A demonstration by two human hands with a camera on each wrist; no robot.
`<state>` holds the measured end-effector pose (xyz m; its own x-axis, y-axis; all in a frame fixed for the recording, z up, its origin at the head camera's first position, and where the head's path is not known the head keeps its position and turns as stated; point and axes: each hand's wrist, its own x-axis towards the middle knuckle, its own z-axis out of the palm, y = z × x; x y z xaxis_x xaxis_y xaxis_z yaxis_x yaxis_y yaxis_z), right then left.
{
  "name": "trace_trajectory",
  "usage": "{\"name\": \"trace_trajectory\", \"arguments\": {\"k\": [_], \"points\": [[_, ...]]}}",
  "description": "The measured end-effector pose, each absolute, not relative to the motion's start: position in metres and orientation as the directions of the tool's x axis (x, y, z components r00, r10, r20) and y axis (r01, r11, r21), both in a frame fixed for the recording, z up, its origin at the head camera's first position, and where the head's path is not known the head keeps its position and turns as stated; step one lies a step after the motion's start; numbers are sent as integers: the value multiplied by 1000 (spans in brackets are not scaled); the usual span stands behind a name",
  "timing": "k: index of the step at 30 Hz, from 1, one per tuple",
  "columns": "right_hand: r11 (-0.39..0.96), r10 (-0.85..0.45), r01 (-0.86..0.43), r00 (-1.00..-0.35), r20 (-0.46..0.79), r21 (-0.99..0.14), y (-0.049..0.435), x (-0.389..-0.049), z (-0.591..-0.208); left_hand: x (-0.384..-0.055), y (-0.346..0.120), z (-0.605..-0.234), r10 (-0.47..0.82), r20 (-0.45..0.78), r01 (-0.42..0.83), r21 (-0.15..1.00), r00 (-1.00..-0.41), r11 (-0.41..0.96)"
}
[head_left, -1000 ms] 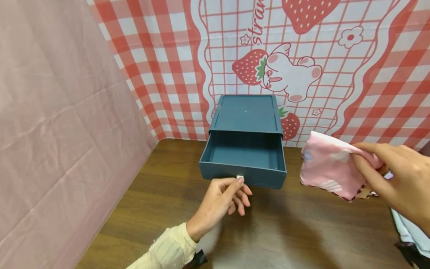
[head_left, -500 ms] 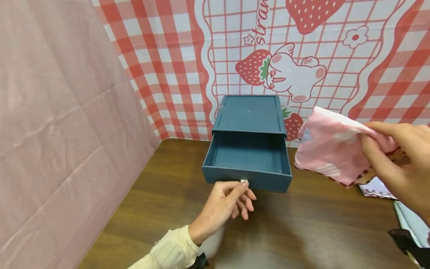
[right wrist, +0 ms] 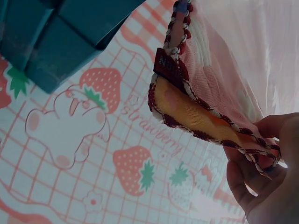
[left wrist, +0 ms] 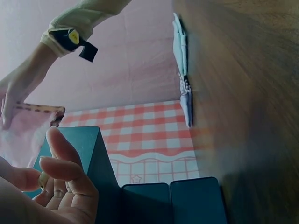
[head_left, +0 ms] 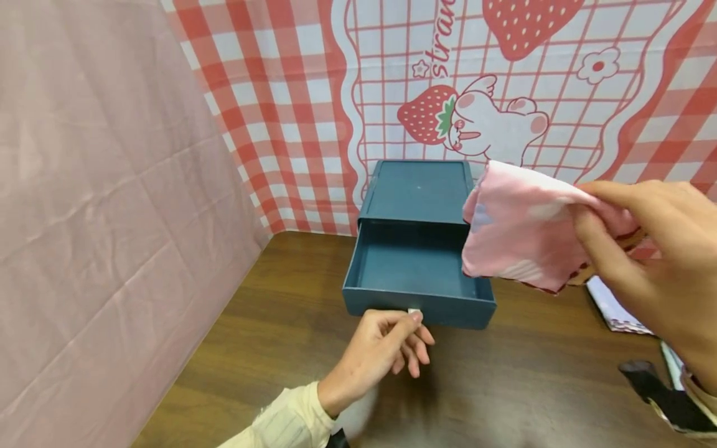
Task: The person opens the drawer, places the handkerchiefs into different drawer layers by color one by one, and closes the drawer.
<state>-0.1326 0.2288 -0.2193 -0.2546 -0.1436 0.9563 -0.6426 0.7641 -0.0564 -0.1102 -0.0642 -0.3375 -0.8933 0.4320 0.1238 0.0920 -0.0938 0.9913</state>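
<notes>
One pink cloth (head_left: 526,230), one drawer (head_left: 381,302)

My right hand (head_left: 672,267) pinches the cloth near the drawer's right side, higher than my left hand (head_left: 381,351), which pinches the one front tab (head_left: 414,310). Right of the drawer lie one lavender cloth (head_left: 616,305), one green cloth (left wrist: 180,46).

Your right hand (head_left: 661,249) pinches one end of a folded soft pink cloth (head_left: 526,230) with white and pale-blue patches; its dark-red-and-white stitched edging, dark red label and an orange part show from the right wrist. You hold it raised, overlapping the right side of the blue-grey rectangular drawer box (head_left: 417,190) in the head view. Your left thumb and fingers (head_left: 400,330) pinch the small pale pull tab (head_left: 413,310) on the front of its shallow blue-grey drawer (head_left: 448,315), which is pulled out.
</notes>
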Motion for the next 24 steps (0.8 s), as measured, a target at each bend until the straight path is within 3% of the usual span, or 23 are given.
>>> {"name": "trace_trajectory", "arguments": {"k": [8,13,16,20,24], "points": [[748,-266,-662,-232,935,49,252,-184,-254,-108,-65,-337,436,108,80,993,-893,-82],[694,-302,-718,-211,930,62,184,-150,-221,-108,-66,-337,431,103,87,995,-896,-57],[657,-390,-746,-215,895,107,155,-133,-203,-107,-66,-336,431,104,91,995,-896,-50],[613,-472,-781,-241,848,119,140,-126,-196,-107,-66,-337,433,113,102,994,-894,-49],[558,-465,-829,-273,842,40,141,-132,-201,-107,-66,-337,433,126,113,992,-892,-57]]}}
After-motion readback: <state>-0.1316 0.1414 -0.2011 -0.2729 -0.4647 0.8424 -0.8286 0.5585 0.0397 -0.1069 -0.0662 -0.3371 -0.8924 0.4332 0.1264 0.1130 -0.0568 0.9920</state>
